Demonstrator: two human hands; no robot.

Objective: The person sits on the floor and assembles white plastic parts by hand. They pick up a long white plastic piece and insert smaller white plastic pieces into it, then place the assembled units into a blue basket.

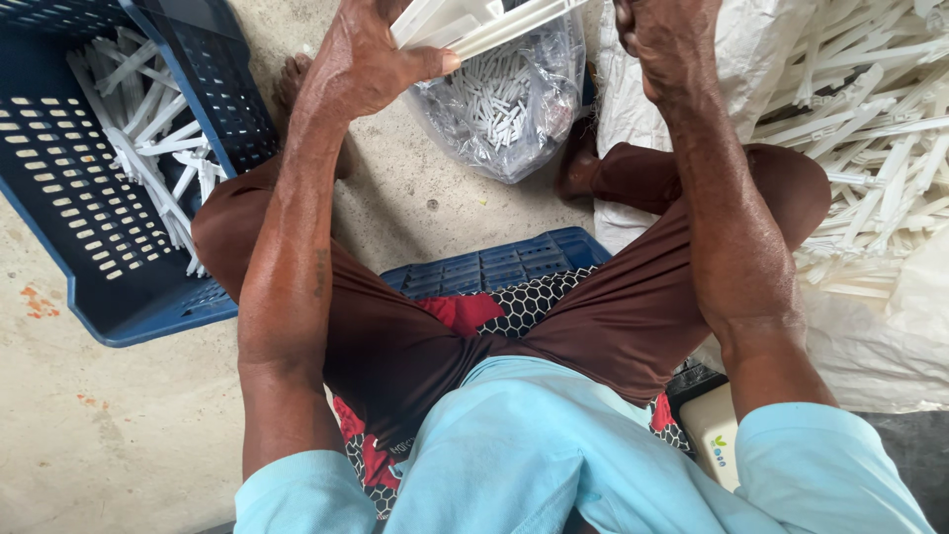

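At twelve o'clock the left hand (361, 59) grips a bundle of white plastic strips (465, 25) above the clear bag of small pieces (509, 99), while the right hand (664, 40) at one o'clock looks curled, its grasp hidden, seemingly mid-sorting.

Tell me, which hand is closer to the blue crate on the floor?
Left. The left hand grips white plastic strips just beside the blue crate; the right hand is farther off, by the white sack.

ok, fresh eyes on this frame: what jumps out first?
Top centre, the left hand grips a bundle of white plastic strips; the right hand is beside it. Below them sits a clear bag of small white pieces. A blue crate holding more strips stands left.
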